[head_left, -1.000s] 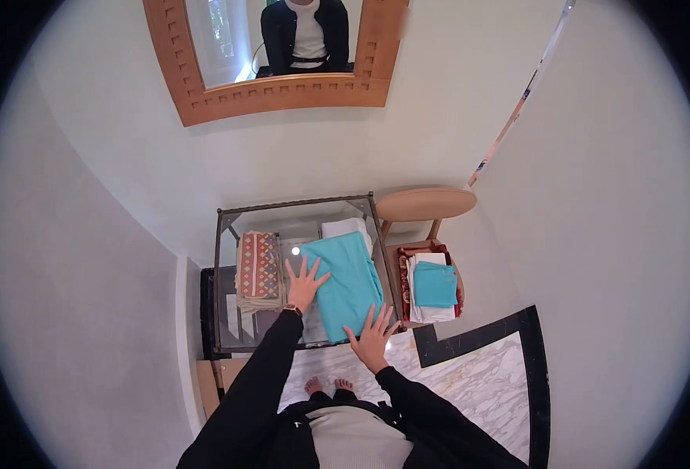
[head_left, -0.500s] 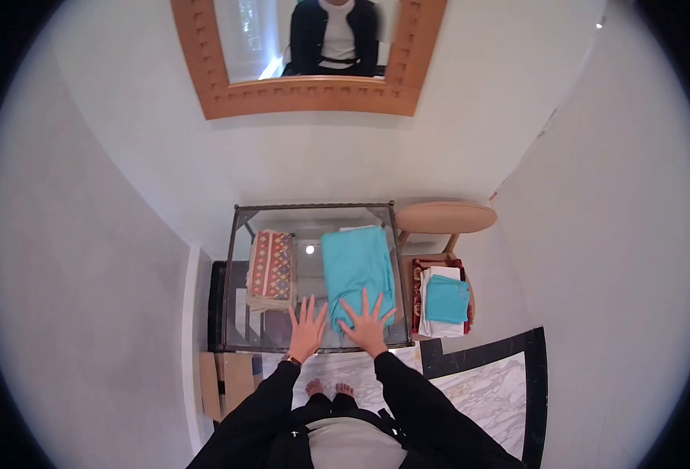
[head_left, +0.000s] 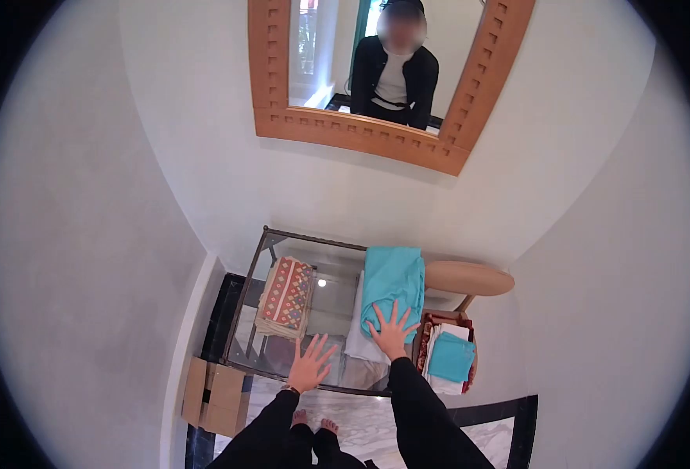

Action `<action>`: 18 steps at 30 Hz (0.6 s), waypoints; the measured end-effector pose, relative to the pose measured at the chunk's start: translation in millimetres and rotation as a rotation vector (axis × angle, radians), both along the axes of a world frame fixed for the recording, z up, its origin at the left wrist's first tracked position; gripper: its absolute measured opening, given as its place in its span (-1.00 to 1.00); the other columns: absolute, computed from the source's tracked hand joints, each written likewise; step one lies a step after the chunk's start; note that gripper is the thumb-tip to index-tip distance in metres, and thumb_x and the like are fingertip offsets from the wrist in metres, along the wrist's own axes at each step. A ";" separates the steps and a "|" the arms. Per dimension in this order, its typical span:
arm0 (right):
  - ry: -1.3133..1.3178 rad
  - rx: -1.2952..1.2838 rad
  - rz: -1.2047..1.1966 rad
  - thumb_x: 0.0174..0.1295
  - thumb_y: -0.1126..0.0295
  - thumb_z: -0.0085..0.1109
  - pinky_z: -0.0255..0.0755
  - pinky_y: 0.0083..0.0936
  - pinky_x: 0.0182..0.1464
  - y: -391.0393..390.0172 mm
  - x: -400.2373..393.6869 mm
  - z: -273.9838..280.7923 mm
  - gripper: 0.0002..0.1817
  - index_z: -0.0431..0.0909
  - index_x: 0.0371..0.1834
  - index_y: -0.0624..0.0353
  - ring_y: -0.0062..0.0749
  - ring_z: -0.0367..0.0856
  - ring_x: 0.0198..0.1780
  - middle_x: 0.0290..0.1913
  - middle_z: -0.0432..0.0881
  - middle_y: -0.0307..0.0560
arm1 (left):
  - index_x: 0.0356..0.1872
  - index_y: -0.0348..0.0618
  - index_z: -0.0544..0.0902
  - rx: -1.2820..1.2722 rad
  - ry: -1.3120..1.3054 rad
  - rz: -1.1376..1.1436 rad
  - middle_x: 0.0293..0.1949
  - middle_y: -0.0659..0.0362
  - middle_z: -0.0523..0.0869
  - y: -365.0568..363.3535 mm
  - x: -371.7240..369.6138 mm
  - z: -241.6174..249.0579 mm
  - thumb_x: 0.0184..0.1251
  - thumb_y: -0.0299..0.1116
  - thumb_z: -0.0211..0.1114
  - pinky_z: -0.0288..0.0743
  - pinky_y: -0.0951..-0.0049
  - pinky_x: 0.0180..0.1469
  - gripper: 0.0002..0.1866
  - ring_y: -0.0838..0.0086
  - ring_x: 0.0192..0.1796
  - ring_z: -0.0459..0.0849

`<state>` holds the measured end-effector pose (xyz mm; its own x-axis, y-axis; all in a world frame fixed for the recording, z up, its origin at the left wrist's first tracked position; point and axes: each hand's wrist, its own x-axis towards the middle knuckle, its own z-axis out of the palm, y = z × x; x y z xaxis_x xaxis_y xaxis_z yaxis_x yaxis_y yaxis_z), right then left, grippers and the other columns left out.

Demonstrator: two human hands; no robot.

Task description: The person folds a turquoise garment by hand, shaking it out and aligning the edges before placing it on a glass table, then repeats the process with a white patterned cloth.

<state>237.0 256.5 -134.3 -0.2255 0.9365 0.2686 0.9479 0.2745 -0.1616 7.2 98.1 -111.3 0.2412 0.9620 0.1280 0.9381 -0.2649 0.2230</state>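
My right hand (head_left: 392, 336) lies spread on the lower part of a folded turquoise cloth (head_left: 394, 277), near the right side of a glass-topped table (head_left: 331, 313). A white folded cloth (head_left: 358, 336) shows from under its left side. My left hand (head_left: 309, 366), fingers apart and holding nothing, is over the front of the glass. Just beyond its fingertips is a stack of folded fabric (head_left: 288, 293) with a red and multicoloured diamond pattern on top.
Right of the table stands a chair (head_left: 470, 279) with a smaller folded turquoise cloth (head_left: 450, 357) on white cloths on its seat. A wood-framed mirror (head_left: 353, 129) hangs on the wall ahead. Cardboard (head_left: 224, 399) stands on the floor at lower left.
The turquoise cloth has shifted right across the table under my right hand, baring the white cloth. My left hand stays near the front of the glass. The whole view has tilted.
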 end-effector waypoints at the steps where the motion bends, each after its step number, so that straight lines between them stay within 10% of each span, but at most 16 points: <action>1: 0.005 0.007 0.006 0.23 -0.24 0.05 -0.56 0.77 0.18 -1.2 0.4 1.1 -0.36 0.27 0.42 -0.63 0.50 -0.26 0.52 0.59 -0.08 0.06 | 0.50 0.29 0.20 0.009 0.002 0.006 0.56 0.13 0.05 1.3 0.5 0.7 0.41 -0.02 0.02 -0.28 -0.38 0.45 -0.37 0.20 0.58 -0.01; 11: -0.009 -0.130 0.090 0.32 -0.09 0.04 -0.55 0.61 0.30 -144.8 -24.7 -18.8 -0.20 0.11 0.54 0.07 0.33 -0.27 0.57 0.58 -0.14 0.26 | 0.47 0.29 0.28 0.070 -0.040 0.035 0.53 0.15 0.14 2.0 -1.8 6.7 0.36 -0.03 0.10 -0.24 -0.32 0.48 -0.37 0.23 0.56 0.07; 18: -0.076 -0.272 0.217 0.24 -0.17 0.09 -0.57 0.61 0.30 -231.1 -27.0 -8.7 -0.08 0.02 0.57 0.05 0.43 -0.37 0.55 0.56 -0.18 0.36 | 0.45 0.27 0.30 0.090 -0.098 0.035 0.52 0.14 0.17 1.5 -1.0 6.4 0.35 -0.05 0.11 -0.18 -0.33 0.46 -0.38 0.24 0.55 0.11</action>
<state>210.1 25.4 -143.0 -0.4363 0.8998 -0.0092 0.8845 0.4270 -0.1879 6.1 99.6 -104.9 0.1896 0.9532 0.2356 0.9220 -0.2554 0.2911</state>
